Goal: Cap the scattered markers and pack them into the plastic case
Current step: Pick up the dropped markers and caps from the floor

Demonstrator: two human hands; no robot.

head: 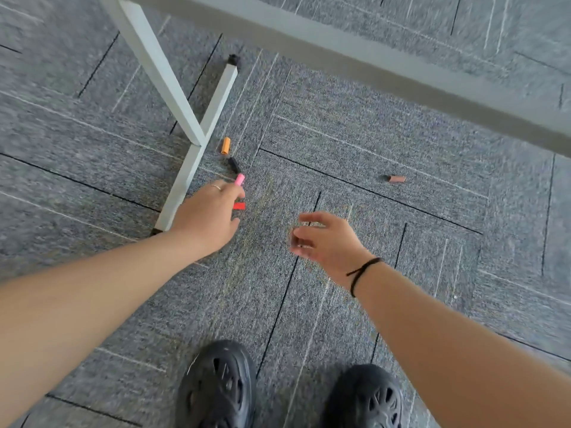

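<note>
Several marker caps lie on the grey carpet: an orange cap (226, 145), a black cap (234, 164), a pink cap (240, 179), a red cap (239, 206) and, apart at the right, a brown cap (397, 179). My left hand (210, 217) reaches low over the floor. Its fingertips are right at the pink cap, and the red cap sits between its fingers and thumb. I cannot tell whether it touches either one. My right hand (324, 239) hovers over bare carpet with loosely curled fingers and holds nothing. No marker bodies or plastic case are in view.
A white metal table leg with its floor bar (197, 149) stands just left of the caps. The table's edge (370, 66) crosses the top right. My two black shoes (219, 387) are at the bottom of the view.
</note>
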